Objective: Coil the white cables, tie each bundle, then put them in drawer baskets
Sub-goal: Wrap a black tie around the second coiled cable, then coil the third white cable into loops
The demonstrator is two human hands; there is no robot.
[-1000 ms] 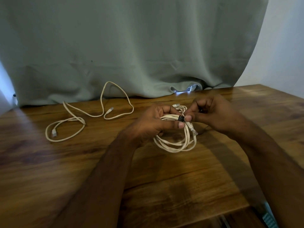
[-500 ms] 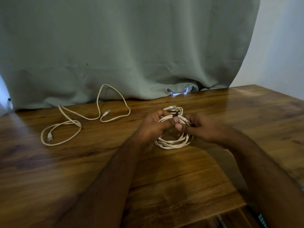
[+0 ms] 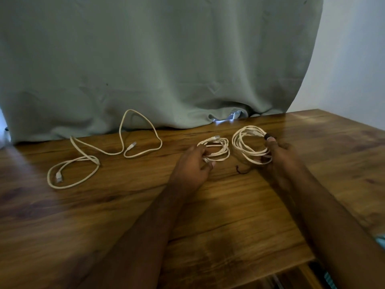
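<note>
Two coiled white cables are on the wooden table (image 3: pixel 208 215). My left hand (image 3: pixel 192 163) grips the near side of the smaller coil (image 3: pixel 218 148), which lies flat. My right hand (image 3: pixel 277 155) holds the larger coil (image 3: pixel 248 146) tilted up off the wood, thumb near a dark tie at its right edge. A third white cable (image 3: pixel 100 155) lies loose and uncoiled at the left, both plugs showing. A small dark tie (image 3: pixel 241 170) lies on the table between my hands.
A grey-green curtain (image 3: pixel 156 63) hangs along the table's far edge, with a white wall to the right. The table's front edge runs at the lower right, with a gap and something dark beneath it.
My hands were together on what looked like one bundle. They have moved apart, and two separate coils show, one in each hand. The loose cable at the left has not moved.
</note>
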